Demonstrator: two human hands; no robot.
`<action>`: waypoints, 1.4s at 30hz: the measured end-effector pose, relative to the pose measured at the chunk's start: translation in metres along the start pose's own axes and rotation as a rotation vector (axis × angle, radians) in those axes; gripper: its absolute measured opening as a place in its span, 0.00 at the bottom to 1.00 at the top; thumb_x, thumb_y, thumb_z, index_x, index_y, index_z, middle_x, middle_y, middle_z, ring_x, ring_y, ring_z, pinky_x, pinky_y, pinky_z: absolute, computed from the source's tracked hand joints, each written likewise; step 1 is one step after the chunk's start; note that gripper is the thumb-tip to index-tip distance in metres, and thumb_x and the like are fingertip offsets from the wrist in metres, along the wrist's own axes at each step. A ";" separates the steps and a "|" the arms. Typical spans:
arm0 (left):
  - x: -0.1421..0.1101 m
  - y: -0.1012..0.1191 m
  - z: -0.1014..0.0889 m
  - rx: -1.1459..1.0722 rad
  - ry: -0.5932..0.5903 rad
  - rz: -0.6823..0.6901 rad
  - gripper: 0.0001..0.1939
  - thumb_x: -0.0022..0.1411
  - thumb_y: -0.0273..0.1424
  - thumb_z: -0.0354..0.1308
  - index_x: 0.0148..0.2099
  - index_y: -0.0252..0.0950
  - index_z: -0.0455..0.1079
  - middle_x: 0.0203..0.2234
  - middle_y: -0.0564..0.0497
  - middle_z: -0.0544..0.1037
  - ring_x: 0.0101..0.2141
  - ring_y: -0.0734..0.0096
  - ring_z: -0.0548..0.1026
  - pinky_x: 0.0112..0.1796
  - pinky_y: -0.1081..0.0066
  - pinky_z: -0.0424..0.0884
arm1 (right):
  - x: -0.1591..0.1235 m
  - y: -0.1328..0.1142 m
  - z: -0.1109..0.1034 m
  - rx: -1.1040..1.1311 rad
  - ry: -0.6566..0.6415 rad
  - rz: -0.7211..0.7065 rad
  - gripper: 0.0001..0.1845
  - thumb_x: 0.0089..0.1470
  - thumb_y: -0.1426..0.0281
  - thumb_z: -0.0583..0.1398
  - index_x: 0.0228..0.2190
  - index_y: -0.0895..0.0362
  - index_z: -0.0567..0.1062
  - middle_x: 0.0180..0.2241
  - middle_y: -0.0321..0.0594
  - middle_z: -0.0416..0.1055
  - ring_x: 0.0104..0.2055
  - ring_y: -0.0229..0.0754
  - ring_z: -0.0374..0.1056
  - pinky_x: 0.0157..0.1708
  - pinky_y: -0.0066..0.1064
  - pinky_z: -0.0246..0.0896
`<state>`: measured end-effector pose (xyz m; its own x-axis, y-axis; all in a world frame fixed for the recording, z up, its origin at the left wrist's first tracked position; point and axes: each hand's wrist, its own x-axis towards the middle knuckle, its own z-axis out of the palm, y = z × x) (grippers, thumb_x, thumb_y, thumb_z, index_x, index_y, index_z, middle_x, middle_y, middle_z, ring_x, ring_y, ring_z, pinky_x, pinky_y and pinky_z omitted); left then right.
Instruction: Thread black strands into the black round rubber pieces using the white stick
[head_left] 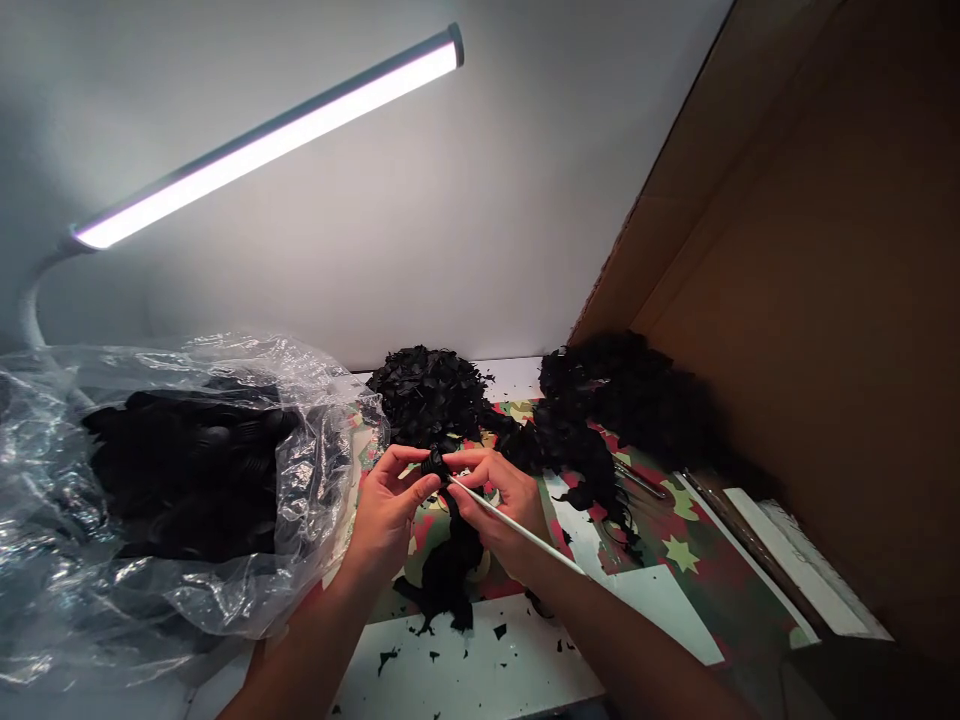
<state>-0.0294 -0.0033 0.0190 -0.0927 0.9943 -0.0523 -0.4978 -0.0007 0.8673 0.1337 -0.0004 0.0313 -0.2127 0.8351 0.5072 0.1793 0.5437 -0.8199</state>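
Between the thumb and fingers of my left hand [382,515] is a small black ribbed piece [434,463]. My right hand [511,508] grips a slim white-handled tool [525,533] like a pen, its far end slanting down to the right along my forearm. The tool's tip meets the black piece, though what kind of tip it is does not show. Fingers of both hands come together around the piece. Below them, black scraps [450,570] lie on the patterned sheet [637,585].
To the left, a clear plastic bag [225,590] holds many black pieces [187,480]. Heaps of black trimmings [427,390] sit behind my hands and at the right [637,400]. A lit lamp [277,140] hangs above. Cardboard [825,300] walls the right side, near a white strip [810,565].
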 end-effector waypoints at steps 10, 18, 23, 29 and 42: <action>0.000 -0.003 -0.001 0.070 0.041 0.090 0.15 0.44 0.29 0.76 0.34 0.36 0.77 0.29 0.55 0.75 0.30 0.77 0.71 0.33 0.78 0.69 | 0.001 -0.009 -0.001 -0.016 -0.007 0.118 0.07 0.60 0.68 0.62 0.29 0.53 0.74 0.46 0.37 0.80 0.45 0.44 0.74 0.47 0.37 0.64; -0.002 -0.003 0.000 0.242 0.007 0.193 0.10 0.49 0.30 0.74 0.33 0.36 0.76 0.30 0.53 0.76 0.34 0.74 0.73 0.37 0.77 0.70 | -0.002 -0.002 0.007 -0.150 -0.013 -0.126 0.07 0.63 0.71 0.59 0.32 0.52 0.74 0.43 0.38 0.81 0.43 0.43 0.74 0.49 0.39 0.62; -0.010 -0.003 0.002 0.288 -0.059 0.195 0.09 0.53 0.30 0.72 0.32 0.36 0.74 0.35 0.50 0.78 0.38 0.69 0.75 0.41 0.72 0.73 | 0.010 0.018 -0.008 -0.431 0.074 -0.157 0.10 0.67 0.72 0.53 0.36 0.53 0.74 0.43 0.42 0.80 0.43 0.45 0.74 0.50 0.43 0.57; -0.005 0.001 -0.004 -0.003 -0.067 0.059 0.13 0.51 0.34 0.74 0.38 0.37 0.76 0.36 0.50 0.81 0.38 0.67 0.80 0.43 0.69 0.76 | 0.023 0.053 -0.040 -0.525 0.025 0.229 0.10 0.62 0.71 0.57 0.27 0.54 0.72 0.33 0.39 0.80 0.34 0.46 0.73 0.40 0.37 0.61; -0.004 0.008 -0.003 -0.289 -0.095 -0.172 0.19 0.54 0.36 0.72 0.47 0.38 0.76 0.46 0.45 0.82 0.41 0.69 0.81 0.47 0.71 0.76 | 0.023 0.039 -0.029 -0.318 0.100 0.175 0.15 0.60 0.64 0.59 0.23 0.54 0.68 0.23 0.33 0.67 0.26 0.39 0.63 0.29 0.30 0.56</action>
<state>-0.0350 -0.0074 0.0245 0.0875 0.9879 -0.1278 -0.7237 0.1512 0.6733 0.1641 0.0423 0.0192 -0.0605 0.9131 0.4032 0.4972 0.3778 -0.7811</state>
